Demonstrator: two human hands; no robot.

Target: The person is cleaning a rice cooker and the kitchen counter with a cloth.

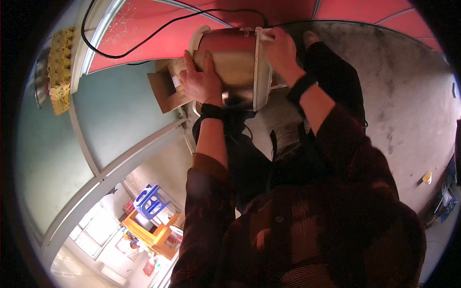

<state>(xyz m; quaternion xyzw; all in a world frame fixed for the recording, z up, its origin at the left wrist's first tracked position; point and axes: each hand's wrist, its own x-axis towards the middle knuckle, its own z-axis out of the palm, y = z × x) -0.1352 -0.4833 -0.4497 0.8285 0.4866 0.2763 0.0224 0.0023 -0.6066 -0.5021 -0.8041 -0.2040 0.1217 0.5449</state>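
A shiny metal cylinder with pale end rims (pixel 230 61), perhaps an appliance, lies on its side before me. My left hand (pixel 201 80) rests on its left part, with the fingers spread over the metal and near the left rim. At the right end, my right hand (pixel 282 48) is at the upper part of the pale rim (pixel 262 72). Its fingers are bent and blurred; a small pale thing shows at the fingertips, but I cannot tell what it is. Dark bands circle both wrists.
An open cardboard box (pixel 165 90) stands left of the cylinder. A black cable (pixel 169 23) loops across the red panels (pixel 144 32) behind. Yellow egg trays (pixel 59 68) are at the far left. A blue plastic stool (pixel 151 201) rests on wooden furniture (pixel 155 234) at lower left.
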